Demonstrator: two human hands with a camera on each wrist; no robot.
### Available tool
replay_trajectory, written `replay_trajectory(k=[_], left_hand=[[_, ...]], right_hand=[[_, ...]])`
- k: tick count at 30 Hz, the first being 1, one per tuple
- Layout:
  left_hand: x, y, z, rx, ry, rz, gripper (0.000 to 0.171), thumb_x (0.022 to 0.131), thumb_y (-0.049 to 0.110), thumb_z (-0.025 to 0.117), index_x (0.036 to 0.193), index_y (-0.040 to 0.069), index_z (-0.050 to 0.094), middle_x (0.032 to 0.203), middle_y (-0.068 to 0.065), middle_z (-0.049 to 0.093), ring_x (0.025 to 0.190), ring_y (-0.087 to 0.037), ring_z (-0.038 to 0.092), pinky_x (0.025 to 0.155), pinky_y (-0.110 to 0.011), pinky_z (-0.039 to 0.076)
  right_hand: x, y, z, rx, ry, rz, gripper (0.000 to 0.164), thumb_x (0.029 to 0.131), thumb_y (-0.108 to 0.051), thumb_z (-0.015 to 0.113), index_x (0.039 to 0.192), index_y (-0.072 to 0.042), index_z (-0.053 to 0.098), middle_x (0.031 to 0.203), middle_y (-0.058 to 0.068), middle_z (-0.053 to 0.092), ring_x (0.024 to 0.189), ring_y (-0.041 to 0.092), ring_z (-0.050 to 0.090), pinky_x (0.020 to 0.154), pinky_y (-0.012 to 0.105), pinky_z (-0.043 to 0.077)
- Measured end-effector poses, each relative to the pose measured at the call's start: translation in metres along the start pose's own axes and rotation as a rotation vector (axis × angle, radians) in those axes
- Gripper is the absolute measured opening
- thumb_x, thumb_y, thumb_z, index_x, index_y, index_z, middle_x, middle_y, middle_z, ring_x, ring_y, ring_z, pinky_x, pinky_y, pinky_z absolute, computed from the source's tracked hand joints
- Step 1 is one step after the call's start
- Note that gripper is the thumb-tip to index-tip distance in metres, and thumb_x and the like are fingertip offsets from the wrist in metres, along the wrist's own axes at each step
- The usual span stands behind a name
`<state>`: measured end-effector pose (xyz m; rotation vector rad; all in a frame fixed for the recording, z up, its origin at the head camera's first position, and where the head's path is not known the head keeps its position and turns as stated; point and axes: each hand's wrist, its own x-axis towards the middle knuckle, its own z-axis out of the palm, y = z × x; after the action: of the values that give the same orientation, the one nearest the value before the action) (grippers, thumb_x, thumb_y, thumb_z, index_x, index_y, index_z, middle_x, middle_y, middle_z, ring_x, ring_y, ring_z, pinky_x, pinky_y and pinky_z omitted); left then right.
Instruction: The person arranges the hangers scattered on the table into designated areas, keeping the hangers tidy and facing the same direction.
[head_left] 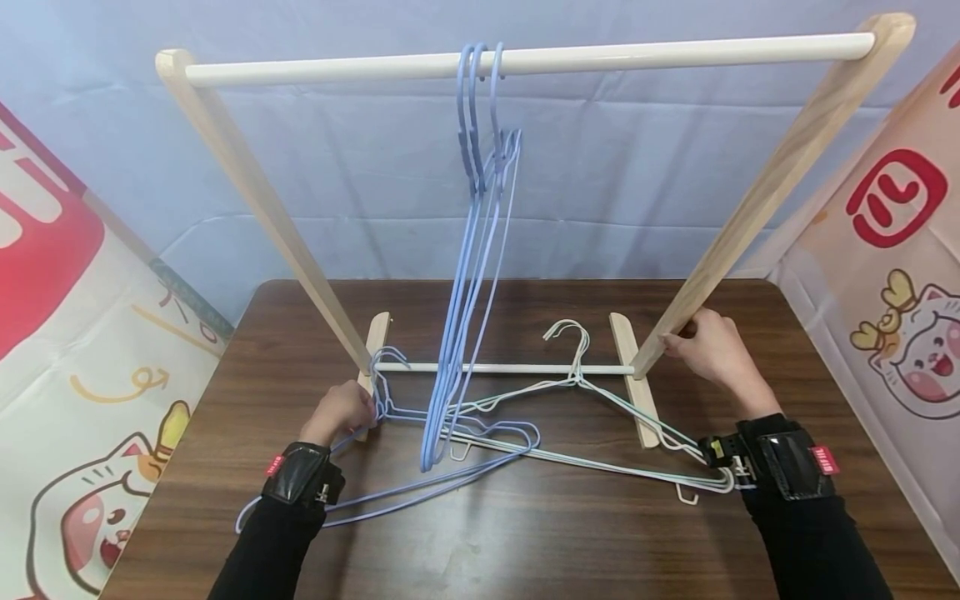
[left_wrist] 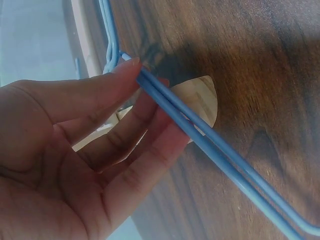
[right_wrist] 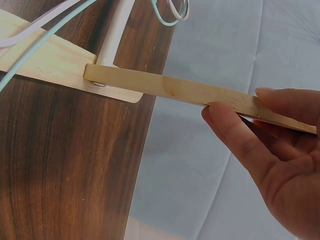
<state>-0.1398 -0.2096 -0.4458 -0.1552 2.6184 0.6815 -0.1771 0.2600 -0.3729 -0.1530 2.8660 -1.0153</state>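
Observation:
My left hand [head_left: 343, 412] pinches the wires of light-blue clothes hangers [left_wrist: 225, 162] between thumb and fingers, in front of the rack's left foot. They lie low over the table, two parallel wires showing in the left wrist view. With my right hand [head_left: 716, 354] I hold the lower part of the wooden rack's right post [right_wrist: 165, 86], thumb on one side and fingers on the other. Three blue hangers [head_left: 452, 333] hang by their hooks from the white top rail [head_left: 637, 57]. White and pale-green hangers [head_left: 577, 375] lie at the rack's base.
The rack's left post [head_left: 262, 200] leans outward in the head view. A white lower bar [head_left: 510, 368] joins the two wooden feet [head_left: 633, 379]. Brown wood-grain table [head_left: 480, 558] lies beneath, with a pale-blue cloth [head_left: 360, 167] behind it and printed cloths at both sides.

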Motion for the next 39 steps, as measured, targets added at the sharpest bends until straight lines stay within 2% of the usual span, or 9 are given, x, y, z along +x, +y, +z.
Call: replay_trajectory(k=[4, 8, 12, 15, 21, 25, 30, 39], left_hand=[[0.000, -0.001, -0.001, -0.008, -0.001, 0.004, 0.010, 0.067, 0.001, 0.066, 0.061, 0.008, 0.063, 0.058, -0.001, 0.055, 0.053, -0.017, 0.052, 0.049, -0.026, 0.043], [0.000, -0.004, -0.001, 0.002, 0.008, 0.035, 0.010, 0.067, 0.004, 0.068, 0.061, 0.011, 0.063, 0.060, -0.001, 0.056, 0.055, -0.017, 0.052, 0.050, -0.027, 0.041], [-0.004, 0.000, -0.004, 0.030, 0.014, 0.025, 0.007, 0.067, 0.006, 0.069, 0.063, 0.010, 0.065, 0.064, -0.002, 0.058, 0.062, -0.019, 0.053, 0.055, -0.029, 0.042], [-0.006, 0.003, -0.007, 0.040, 0.011, 0.045, 0.004, 0.068, 0.006, 0.068, 0.065, 0.007, 0.065, 0.065, -0.002, 0.058, 0.064, -0.019, 0.052, 0.055, -0.029, 0.041], [-0.005, 0.005, -0.011, 0.027, -0.009, 0.055, 0.002, 0.068, 0.004, 0.066, 0.067, 0.005, 0.067, 0.059, 0.001, 0.056, 0.055, -0.013, 0.050, 0.050, -0.023, 0.039], [-0.004, 0.006, -0.013, -0.010, -0.028, 0.045, 0.006, 0.068, 0.001, 0.066, 0.066, 0.006, 0.066, 0.058, 0.001, 0.058, 0.051, -0.012, 0.054, 0.048, -0.021, 0.043], [-0.006, 0.011, -0.018, -0.023, -0.045, 0.047, 0.010, 0.068, -0.002, 0.062, 0.065, 0.006, 0.067, 0.059, 0.000, 0.060, 0.055, -0.018, 0.059, 0.048, -0.023, 0.045], [-0.007, 0.016, -0.025, -0.034, -0.075, 0.060, 0.007, 0.070, -0.003, 0.061, 0.068, 0.003, 0.065, 0.064, -0.004, 0.060, 0.058, -0.019, 0.058, 0.054, -0.027, 0.050]], right_hand=[[0.000, 0.000, 0.000, 0.002, 0.002, 0.002, 0.028, 0.089, -0.005, 0.054, 0.105, 0.017, 0.051, 0.091, 0.033, 0.060, 0.081, 0.040, 0.063, 0.053, 0.028, 0.048], [0.000, -0.001, 0.000, 0.008, 0.002, 0.003, 0.029, 0.089, -0.005, 0.054, 0.106, 0.017, 0.050, 0.092, 0.033, 0.059, 0.082, 0.041, 0.063, 0.053, 0.028, 0.048], [-0.001, -0.001, 0.000, 0.011, 0.001, 0.000, 0.029, 0.089, -0.005, 0.054, 0.107, 0.017, 0.050, 0.093, 0.034, 0.058, 0.082, 0.040, 0.063, 0.054, 0.029, 0.049], [-0.001, -0.001, 0.000, 0.011, 0.001, 0.000, 0.029, 0.089, -0.005, 0.054, 0.107, 0.017, 0.050, 0.093, 0.034, 0.058, 0.082, 0.040, 0.063, 0.055, 0.029, 0.050], [-0.001, -0.001, 0.000, 0.010, -0.006, 0.011, 0.029, 0.089, -0.006, 0.054, 0.107, 0.017, 0.050, 0.093, 0.035, 0.058, 0.082, 0.041, 0.063, 0.055, 0.030, 0.049], [0.000, -0.001, 0.000, 0.011, -0.007, 0.009, 0.030, 0.089, -0.006, 0.054, 0.107, 0.017, 0.049, 0.094, 0.035, 0.058, 0.082, 0.040, 0.063, 0.055, 0.030, 0.050], [0.000, -0.001, 0.000, 0.018, -0.008, 0.006, 0.030, 0.089, -0.006, 0.054, 0.109, 0.017, 0.049, 0.094, 0.034, 0.058, 0.083, 0.040, 0.063, 0.056, 0.030, 0.050], [0.000, -0.001, 0.000, 0.017, -0.007, 0.003, 0.031, 0.089, -0.006, 0.054, 0.109, 0.018, 0.049, 0.095, 0.035, 0.058, 0.083, 0.039, 0.063, 0.057, 0.031, 0.051]])
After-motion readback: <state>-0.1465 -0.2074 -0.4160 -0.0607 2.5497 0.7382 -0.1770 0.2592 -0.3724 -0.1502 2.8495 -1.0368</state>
